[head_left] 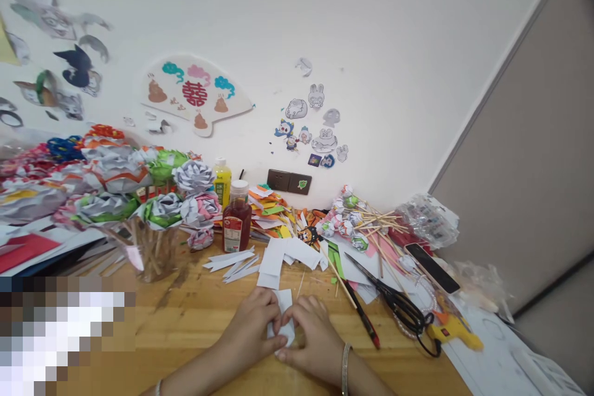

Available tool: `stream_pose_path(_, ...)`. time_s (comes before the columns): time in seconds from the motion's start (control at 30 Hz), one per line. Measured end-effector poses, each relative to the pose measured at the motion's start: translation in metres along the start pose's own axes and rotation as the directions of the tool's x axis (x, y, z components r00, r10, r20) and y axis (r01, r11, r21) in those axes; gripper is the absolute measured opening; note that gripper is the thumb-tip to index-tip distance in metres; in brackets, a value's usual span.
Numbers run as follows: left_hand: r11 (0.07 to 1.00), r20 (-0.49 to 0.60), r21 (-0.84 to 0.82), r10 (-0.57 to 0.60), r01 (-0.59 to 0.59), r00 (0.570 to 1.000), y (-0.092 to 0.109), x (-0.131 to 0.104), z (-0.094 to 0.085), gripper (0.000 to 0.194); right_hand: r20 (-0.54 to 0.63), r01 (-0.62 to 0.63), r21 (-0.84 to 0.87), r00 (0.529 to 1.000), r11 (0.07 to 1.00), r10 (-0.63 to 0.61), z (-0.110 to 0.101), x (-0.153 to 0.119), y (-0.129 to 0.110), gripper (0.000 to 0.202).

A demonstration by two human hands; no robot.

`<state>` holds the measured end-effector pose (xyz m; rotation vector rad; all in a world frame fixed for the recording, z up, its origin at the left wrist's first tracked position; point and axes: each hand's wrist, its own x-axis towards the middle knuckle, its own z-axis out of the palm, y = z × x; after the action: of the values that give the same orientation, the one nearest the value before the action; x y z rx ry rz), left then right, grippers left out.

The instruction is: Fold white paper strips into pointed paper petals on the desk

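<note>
A small white paper piece lies on the wooden table between my hands. My left hand pinches its left side, thumb across the lower part. From the right, my right hand closes its curled fingers and thumb on the paper's right and lower edges. Part of the paper is hidden under my fingers. Just beyond it are white paper rectangles and a group of narrow white paper strips.
Paper flowers crowd the left. Bottles, including one of dark red liquid, stand by the wall. Rightward lie black scissors, a pen, a yellow glue gun, a phone and sticks with paper buds.
</note>
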<state>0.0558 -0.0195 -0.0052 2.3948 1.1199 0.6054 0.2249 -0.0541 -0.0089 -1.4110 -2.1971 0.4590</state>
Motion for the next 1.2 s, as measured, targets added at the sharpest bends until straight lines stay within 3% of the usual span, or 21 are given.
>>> stream_pose_path(0.17, 1.0, 0.011, 0.006, -0.021, 0.021, 1.0, 0.001, -0.001, 0.0, 0.017, 0.024, 0.011, -0.004, 1.0, 1.0, -0.011, 0.0, -0.001, 0.0, 0.049)
stream_pose_path(0.33, 1.0, -0.002, 0.002, -0.007, 0.007, 1.0, 0.0, -0.001, 0.0, 0.017, 0.008, -0.003, -0.001, 1.0, 1.0, 0.003, -0.002, 0.0, -0.005, 0.036)
stream_pose_path(0.6, 1.0, 0.006, 0.023, -0.004, 0.003, 1.0, -0.003, 0.001, 0.002, 0.018, 0.001, -0.014, -0.049, 1.0, 0.999, 0.014, -0.001, -0.001, -0.007, 0.034)
stream_pose_path(0.83, 0.997, 0.009, 0.065, 0.051, -0.051, 0.999, -0.006, 0.001, 0.005, 0.021, 0.061, 0.054, 0.023, 0.997, 0.998, -0.056, -0.006, 0.002, 0.001, 0.019)
stream_pose_path(1.2, 0.988, 0.026, -0.06, 0.144, -0.142, 0.989, -0.008, -0.003, -0.006, 0.008, 0.091, 0.039, 0.037, 0.995, 0.999, -0.042, -0.007, 0.003, 0.006, 0.027)
